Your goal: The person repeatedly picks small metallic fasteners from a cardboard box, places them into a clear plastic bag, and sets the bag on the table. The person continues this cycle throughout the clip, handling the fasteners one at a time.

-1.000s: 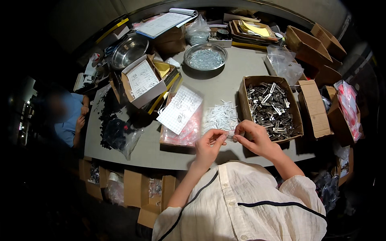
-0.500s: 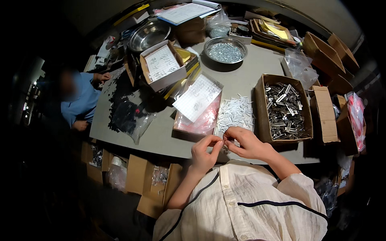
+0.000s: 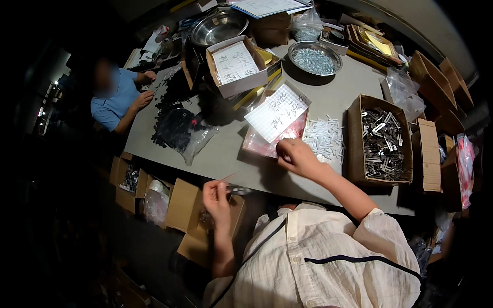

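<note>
The left hand pinches a small clear packet — blurred, contents unclear — by the table's near edge. The right hand curls over pink bags, fingertips hidden; whether it grips one, I cannot tell.

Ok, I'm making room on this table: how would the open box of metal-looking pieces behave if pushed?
The cardboard box would probably feel heavy for its size, being well filled with metal-looking pieces. Its thin walls might flex. With its top open, loose pieces could spill if it tipped.
</note>
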### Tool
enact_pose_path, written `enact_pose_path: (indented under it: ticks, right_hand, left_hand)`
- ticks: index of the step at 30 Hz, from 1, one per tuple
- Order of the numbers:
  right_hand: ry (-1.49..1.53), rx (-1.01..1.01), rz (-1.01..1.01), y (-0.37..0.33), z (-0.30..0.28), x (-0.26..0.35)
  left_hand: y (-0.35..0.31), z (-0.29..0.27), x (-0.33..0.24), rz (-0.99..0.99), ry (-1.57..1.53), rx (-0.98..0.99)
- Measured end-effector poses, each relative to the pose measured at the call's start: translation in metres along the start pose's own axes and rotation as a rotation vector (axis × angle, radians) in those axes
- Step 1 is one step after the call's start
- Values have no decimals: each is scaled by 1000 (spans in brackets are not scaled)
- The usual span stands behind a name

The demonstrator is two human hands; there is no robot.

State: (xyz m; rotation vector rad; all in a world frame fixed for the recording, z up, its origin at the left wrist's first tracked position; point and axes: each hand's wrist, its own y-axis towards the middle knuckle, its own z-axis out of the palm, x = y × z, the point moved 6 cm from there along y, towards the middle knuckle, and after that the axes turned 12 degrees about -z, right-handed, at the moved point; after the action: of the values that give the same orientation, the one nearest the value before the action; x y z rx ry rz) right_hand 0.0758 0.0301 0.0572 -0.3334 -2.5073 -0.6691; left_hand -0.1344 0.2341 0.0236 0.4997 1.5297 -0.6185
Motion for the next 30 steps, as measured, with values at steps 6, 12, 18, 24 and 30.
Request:
enact_pose_path:
  ticks: [6, 12, 18, 24, 30]
  right_hand:
    - [-723, 75, 74, 3, 18, -53]
    - [-29, 92, 269, 6, -5, -51]
    - [948, -323, 420, -27, -17, -26]
    - [1001, -462, 416, -64, -31, -24]
    - [-158, -13, 439, -105, -8, -67]
  left_hand:
    - [11, -81, 66, -28, 508, -246]
    - [10, -39, 63, 2, 401, -121]
    - [-4, 100, -2, 89, 128, 281]
    - [-9, 157, 3, -411, -355, 619]
    - [2, 150, -4, -195, -195, 514]
